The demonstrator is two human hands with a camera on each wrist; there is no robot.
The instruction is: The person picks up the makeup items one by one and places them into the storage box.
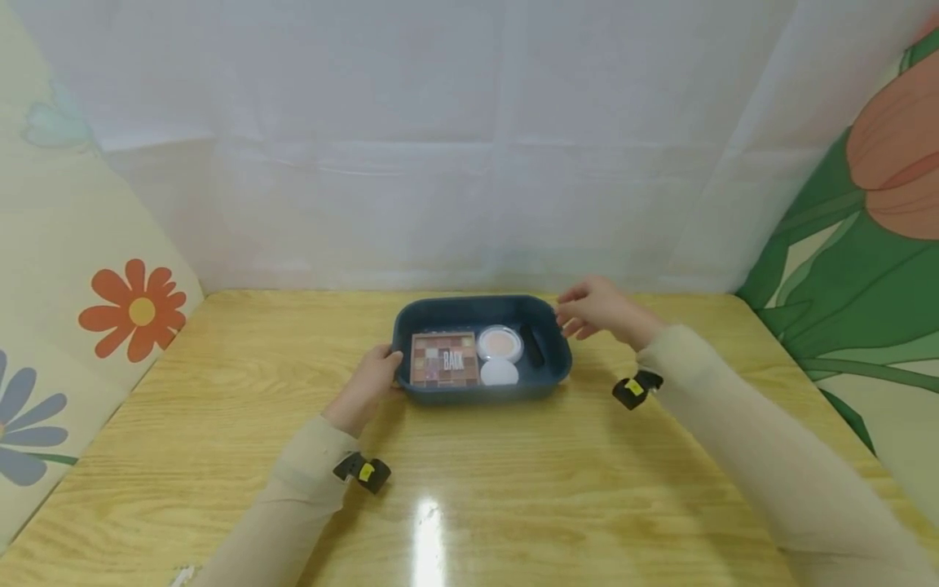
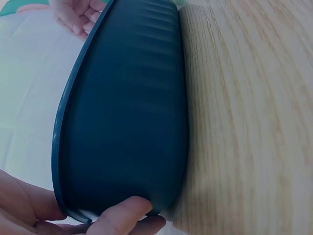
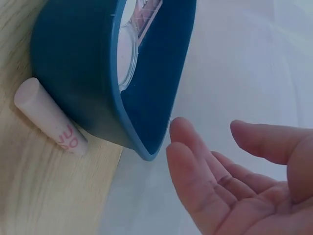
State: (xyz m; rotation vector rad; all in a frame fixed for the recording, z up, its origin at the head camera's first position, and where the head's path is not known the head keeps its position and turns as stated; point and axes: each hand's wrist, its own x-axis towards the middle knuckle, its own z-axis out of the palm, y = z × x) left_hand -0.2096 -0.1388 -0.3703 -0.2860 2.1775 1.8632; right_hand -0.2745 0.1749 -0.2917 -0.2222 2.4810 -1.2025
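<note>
A dark blue plastic basin (image 1: 484,395) stands on the wooden table. Its left end is held by my left hand (image 1: 372,377), thumb over the rim and fingers against the outer wall. My right hand (image 1: 600,311) hovers by the right end, fingers bent loosely, thumb apart, nothing in its grasp. Inside the basin are an eyeshadow palette (image 1: 443,359), a round compact (image 1: 500,344) with a pale pink middle, a white disc (image 1: 500,372) and a slim black stick (image 1: 531,346). Whether disc and compact join is unclear.
Beside the basin's outer wall, a pale pink tube (image 3: 51,117) with red lettering rests on the table (image 1: 513,481). A white cloth (image 1: 469,163) hangs behind the table. Flower-patterned panels flank it, and a small white scrap (image 1: 182,575) lies at the front left.
</note>
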